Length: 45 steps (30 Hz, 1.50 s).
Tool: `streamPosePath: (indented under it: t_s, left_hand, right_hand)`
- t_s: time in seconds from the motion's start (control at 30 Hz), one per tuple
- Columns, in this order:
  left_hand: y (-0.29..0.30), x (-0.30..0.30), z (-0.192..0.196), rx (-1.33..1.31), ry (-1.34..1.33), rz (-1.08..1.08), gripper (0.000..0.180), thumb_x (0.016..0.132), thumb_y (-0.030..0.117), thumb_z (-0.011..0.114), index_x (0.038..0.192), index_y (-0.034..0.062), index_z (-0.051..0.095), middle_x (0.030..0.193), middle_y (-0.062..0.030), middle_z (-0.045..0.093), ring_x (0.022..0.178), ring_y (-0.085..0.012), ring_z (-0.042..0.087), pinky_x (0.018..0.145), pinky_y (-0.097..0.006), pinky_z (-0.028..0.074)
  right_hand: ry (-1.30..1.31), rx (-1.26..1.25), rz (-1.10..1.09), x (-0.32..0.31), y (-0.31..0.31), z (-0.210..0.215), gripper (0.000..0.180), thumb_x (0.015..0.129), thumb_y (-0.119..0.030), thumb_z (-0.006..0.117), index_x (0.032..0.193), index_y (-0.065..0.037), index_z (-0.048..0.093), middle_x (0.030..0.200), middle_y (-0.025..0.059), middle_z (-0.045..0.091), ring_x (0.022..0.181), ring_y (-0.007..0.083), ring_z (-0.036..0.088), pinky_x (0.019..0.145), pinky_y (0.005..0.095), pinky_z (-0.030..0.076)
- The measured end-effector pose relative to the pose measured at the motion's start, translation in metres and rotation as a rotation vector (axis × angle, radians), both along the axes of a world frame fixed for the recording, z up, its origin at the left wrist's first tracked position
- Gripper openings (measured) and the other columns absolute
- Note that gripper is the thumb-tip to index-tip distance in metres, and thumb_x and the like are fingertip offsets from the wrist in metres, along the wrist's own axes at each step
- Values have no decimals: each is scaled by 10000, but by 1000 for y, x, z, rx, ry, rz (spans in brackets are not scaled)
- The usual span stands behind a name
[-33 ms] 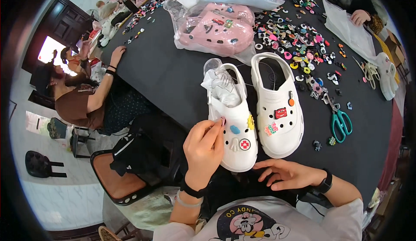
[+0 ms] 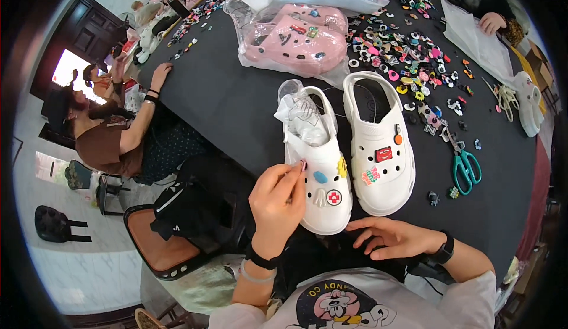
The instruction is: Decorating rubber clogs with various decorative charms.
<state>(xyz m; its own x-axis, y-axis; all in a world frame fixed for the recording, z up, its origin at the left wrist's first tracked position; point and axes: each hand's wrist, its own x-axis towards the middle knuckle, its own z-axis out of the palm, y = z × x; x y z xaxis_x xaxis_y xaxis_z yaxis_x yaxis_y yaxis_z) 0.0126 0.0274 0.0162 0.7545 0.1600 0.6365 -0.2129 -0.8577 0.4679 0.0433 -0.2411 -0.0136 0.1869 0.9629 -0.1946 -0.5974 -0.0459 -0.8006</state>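
Observation:
My left hand (image 2: 277, 202) pinches a small pinkish shoe charm (image 2: 303, 165), mostly hidden by the fingertips, against the side of the left white clog (image 2: 325, 219). That clog carries a blue charm (image 2: 320, 177), a yellow flower charm (image 2: 342, 167), a pale charm and a round red-cross charm (image 2: 334, 197); clear plastic (image 2: 303, 119) fills its opening. Beside it lies the right white clog (image 2: 387, 194), bearing a red car charm (image 2: 383, 154), an orange charm and a lettered charm. My right hand (image 2: 393, 238) rests by the toes, fingers apart, holding nothing.
Loose charms (image 2: 384, 51) cover the table's far right. Bagged pink clogs (image 2: 296, 45) lie behind the white pair. Teal-handled scissors (image 2: 466, 172) are at the right, with another white clog (image 2: 526, 105) beyond. A person (image 2: 109, 134) sits left; another person's hand (image 2: 491, 23) shows at far right.
My left hand has shifted very slightly to the left with the charm. My right hand and the clogs stay where they were.

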Motion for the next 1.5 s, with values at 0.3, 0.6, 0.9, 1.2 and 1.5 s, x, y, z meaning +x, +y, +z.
streamPosePath:
  t_s: [0.3, 0.6, 0.9, 1.2, 1.5]
  left_hand:
    - [9, -6, -8, 219, -164, 58, 268, 718, -71, 763, 980, -29, 732, 908, -121, 696, 713, -240, 669, 631, -311, 537]
    - [2, -13, -3, 49, -45, 42, 244, 769, -104, 734, 1007, -45, 735, 936, -123, 691, 766, -184, 671, 678, -270, 536]
    - [-2, 2, -7, -179, -58, 18, 231, 773, -105, 753, 994, -41, 737, 943, -107, 671, 694, -151, 609, 595, -247, 491]
    - [-3, -3, -3, -112, 71, -19, 213, 821, -60, 697, 1032, -54, 730, 1025, -115, 657, 811, -156, 567, 687, -268, 468]
    - [-8, -13, 12, 288, 244, -90, 415, 887, 238, 623, 1166, -67, 666, 1087, -130, 588, 950, -286, 555, 839, -403, 394]
  right_hand:
    - [-1, 15, 3, -3, -1, -2, 703, 950, -20, 635, 1543, -70, 262, 1539, 89, 329, 1221, 182, 510, 1002, 320, 478]
    - [-15, 23, 3, -1, -2, -2, 709, 949, -12, 631, 1546, -82, 254, 1537, 95, 330, 1212, 182, 518, 1005, 322, 479]
    - [6, 22, -11, -2, -2, -2, 693, 937, 9, 636, 1529, -58, 284, 1549, 104, 323, 1223, 201, 525, 993, 339, 479]
    - [6, 26, 2, -1, 0, -1, 703, 944, -22, 644, 1536, -64, 269, 1525, 103, 344, 1209, 170, 516, 1009, 312, 477]
    - [23, 23, 1, 0, 0, -1, 702, 937, -33, 658, 1528, -52, 280, 1513, 108, 356, 1202, 171, 523, 1001, 308, 481]
